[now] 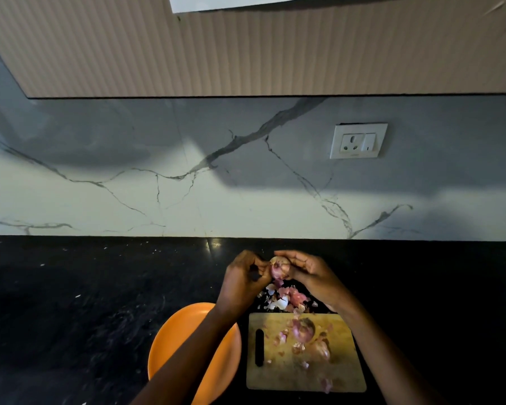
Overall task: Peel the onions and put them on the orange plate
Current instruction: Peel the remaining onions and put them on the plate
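Both hands are raised over the black counter and meet around one small reddish onion (279, 267). My right hand (310, 273) holds the onion with curled fingers. My left hand (241, 283) grips a dark handle (254, 273), apparently a small knife, and its fingertips touch the onion's left side. The blade is hidden. The orange plate (173, 346) lies at the near left, partly under my left forearm, with nothing visible on it. Two more onions (303, 328) (319, 349) lie on the wooden cutting board (275, 375) among bits of skin.
A heap of loose onion peels (284, 299) sits on the counter just behind the board, under my hands. The marble backsplash carries a white wall socket (358, 140). The black countertop (85, 302) extends far to the left and right.
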### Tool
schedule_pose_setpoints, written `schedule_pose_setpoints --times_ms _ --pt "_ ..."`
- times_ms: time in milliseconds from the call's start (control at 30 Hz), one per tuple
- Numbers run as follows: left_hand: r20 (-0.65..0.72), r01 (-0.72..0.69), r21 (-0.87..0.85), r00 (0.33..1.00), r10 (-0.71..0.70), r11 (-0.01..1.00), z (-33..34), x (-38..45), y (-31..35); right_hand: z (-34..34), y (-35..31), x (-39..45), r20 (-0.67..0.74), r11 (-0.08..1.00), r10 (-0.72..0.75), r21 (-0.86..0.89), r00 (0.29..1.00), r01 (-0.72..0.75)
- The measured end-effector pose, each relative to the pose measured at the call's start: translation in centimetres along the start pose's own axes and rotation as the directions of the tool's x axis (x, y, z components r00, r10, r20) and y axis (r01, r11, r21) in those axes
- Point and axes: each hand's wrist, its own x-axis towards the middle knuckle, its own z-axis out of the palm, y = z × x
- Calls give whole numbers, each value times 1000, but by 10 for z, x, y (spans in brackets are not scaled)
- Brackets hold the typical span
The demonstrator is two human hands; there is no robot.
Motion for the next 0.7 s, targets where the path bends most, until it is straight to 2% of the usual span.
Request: schedule_pose_setpoints --times_ms 67,167,300,400,500,633,700 --pt "-18 27 -19 999 -27 999 1 1 1 2 0 0 -10 1000 -7 11 1000 7" --pt "-39 143 -193 987 -153 971 3 0 4 3 0 0 -32 998 -14 59 999 16" --pt "-57 264 -419 947 -315 869 9 0 7 4 0 0 -56 990 -23 139 998 31" --pt "1 336 -594 909 -417 731 12 1 10 4 3 0 -68 976 -20 214 997 34" --pt "108 388 -664 895 -432 639 15 2 12 1 4 -1 -81 964 -2 264 997 23" --pt "242 445 -753 873 -424 485 16 7 15 -6 6 -5 -92 981 -8 195 996 26" --pt "247 455 -740 869 -429 495 17 9 16 -6 5 -5 -95 987 -21 156 995 36"
